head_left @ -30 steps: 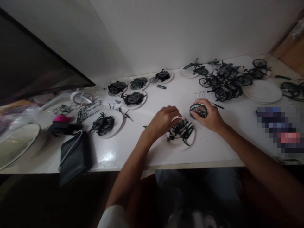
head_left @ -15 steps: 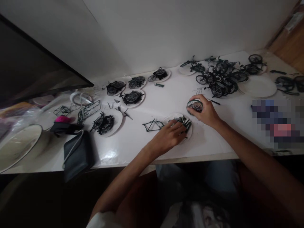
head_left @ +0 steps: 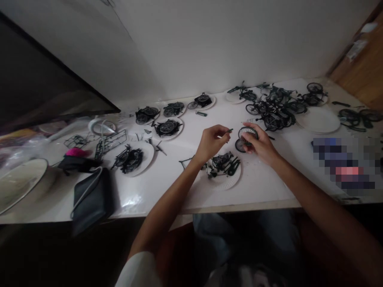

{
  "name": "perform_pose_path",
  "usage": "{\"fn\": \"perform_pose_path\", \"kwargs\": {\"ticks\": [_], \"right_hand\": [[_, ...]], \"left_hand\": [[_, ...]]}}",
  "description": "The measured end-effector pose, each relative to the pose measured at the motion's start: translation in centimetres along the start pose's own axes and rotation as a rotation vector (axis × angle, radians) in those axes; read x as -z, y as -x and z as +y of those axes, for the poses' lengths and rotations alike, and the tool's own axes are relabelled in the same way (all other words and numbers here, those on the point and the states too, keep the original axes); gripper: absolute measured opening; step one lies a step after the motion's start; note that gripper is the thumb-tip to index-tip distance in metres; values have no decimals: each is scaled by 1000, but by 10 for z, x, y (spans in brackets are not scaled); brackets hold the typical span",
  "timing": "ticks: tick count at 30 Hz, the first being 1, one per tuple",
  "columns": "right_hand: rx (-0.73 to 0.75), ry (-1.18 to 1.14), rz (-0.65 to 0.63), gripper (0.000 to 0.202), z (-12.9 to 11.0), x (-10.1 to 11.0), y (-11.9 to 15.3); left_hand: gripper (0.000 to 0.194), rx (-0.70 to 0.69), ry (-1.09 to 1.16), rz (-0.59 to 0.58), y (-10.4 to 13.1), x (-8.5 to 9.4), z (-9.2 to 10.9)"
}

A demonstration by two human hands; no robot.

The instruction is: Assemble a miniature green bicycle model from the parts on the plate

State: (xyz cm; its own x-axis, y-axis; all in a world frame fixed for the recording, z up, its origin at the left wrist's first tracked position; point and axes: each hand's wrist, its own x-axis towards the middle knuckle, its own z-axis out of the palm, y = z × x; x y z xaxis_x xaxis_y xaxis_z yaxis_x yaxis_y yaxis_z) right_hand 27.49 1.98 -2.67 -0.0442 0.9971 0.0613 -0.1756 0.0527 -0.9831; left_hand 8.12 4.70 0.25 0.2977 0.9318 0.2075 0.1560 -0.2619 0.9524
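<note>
1. On white table [head_left: 269,187] vs. pale wall: dark screen edge at left, black pouch [head_left: 91,199] near front edge.
2. Paper plate [head_left: 223,181] in front of person holds heap of dark green model-bike parts [head_left: 225,164]; more plates w/ parts further back, built model bikes [head_left: 273,107] at rear right.
3. Left hand [head_left: 211,141] raised above plate, thumb & forefinger pinching small part [head_left: 229,130].
4. Right hand [head_left: 260,143] grips spoked wheel [head_left: 247,134] upright, just beside small part, off the table.
</note>
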Motion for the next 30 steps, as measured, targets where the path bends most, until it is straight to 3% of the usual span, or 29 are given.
{"fn": "perform_pose_path", "kwargs": {"ticks": [4, 9, 16, 26, 30], "right_hand": [[-2, -12, -36, 49, 2, -1, 1], [2, 85, -151, 42, 3, -8, 8], [102, 235, -126, 41, 0, -14, 15], [144, 296, -128, 38, -2, -16, 19], [250, 434, -173, 60, 1, -11, 19]], "left_hand": [[33, 198, 303, -42, 11, -8, -12], [32, 318, 425, -19, 20, -8, -8], [28, 301, 395, 128, 20, -11, -5], [31, 324, 438, 110, 21, -12, -5], [34, 351, 492, 80, 22, -12, -3]]}}
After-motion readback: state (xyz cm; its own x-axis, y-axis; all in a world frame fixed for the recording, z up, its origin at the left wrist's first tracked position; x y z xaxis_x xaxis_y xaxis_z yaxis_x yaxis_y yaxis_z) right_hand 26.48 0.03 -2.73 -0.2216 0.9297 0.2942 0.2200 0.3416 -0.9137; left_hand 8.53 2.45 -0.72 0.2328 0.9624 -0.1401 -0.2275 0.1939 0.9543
